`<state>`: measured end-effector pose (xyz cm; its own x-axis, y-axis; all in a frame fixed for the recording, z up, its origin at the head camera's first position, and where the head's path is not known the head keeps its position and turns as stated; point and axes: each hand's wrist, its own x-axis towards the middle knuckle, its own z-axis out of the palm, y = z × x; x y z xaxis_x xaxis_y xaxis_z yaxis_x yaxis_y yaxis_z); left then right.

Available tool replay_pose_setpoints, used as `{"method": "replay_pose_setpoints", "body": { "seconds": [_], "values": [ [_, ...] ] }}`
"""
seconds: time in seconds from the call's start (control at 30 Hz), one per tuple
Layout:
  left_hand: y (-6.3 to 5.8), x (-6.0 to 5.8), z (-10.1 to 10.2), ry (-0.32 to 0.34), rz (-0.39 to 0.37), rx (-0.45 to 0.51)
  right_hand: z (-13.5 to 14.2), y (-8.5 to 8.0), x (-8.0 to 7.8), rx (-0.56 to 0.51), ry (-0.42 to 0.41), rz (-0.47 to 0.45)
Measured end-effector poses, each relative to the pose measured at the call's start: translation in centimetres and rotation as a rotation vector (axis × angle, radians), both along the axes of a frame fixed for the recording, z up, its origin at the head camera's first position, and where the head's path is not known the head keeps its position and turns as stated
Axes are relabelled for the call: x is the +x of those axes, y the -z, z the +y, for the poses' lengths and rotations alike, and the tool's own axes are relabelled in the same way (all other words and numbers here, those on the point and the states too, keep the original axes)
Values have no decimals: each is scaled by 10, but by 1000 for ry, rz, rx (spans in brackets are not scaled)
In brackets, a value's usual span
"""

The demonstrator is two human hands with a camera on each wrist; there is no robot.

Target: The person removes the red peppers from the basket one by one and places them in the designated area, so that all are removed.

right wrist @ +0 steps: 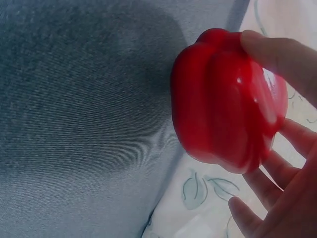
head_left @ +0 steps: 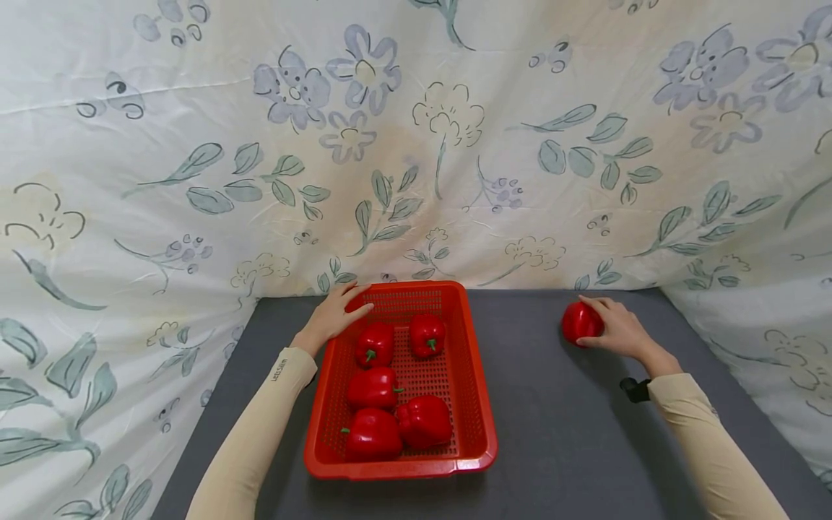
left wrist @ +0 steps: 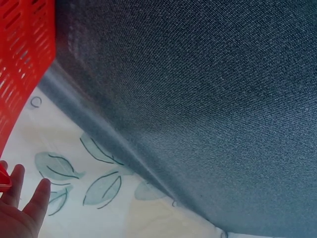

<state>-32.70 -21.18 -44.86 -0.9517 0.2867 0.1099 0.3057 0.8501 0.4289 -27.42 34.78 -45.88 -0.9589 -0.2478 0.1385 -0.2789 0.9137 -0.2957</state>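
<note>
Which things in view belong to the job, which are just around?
Likely the job:
red pepper held in right hand
red basket, left hand at its rim
five peppers inside it

Just around:
floral cloth
dark grey tabletop

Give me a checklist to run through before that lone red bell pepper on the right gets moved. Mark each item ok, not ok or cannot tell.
1. Right grip on the lone red bell pepper: ok, thumb and fingers touch it from different sides.
2. Lone pepper inside the red plastic basket: not ok, it is outside, to the right.
3. Lone pepper lifted off the dark gray cloth: cannot tell.
4. Room in the basket: ok, bare floor shows beside the five red bell peppers inside.
5. Left grip at the basket: ok, it is at the far left corner.
6. Left grip firmly holding the rim: cannot tell.
</note>
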Motion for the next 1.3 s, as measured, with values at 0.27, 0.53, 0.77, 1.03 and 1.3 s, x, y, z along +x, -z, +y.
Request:
{"method": "replay_pose_setpoints", "body": {
  "seconds": [0.27,0.53,0.77,1.03,1.3],
  "values": [
    [1,-2,0,1,4,7,4,8,-5,23,6,-26],
    [0,-3,-1,1,11,2,5,10,-10,20,14,-52],
    [0,-3,-1,0,6,-1,3,9,-12,22,5,-71],
    [0,-2,0,7,12,-1,3,8,-11,9,-11,-84],
    [2,-2,-2,9,11,10,-1,4,-12,12,-4,-54]
  ]
}}
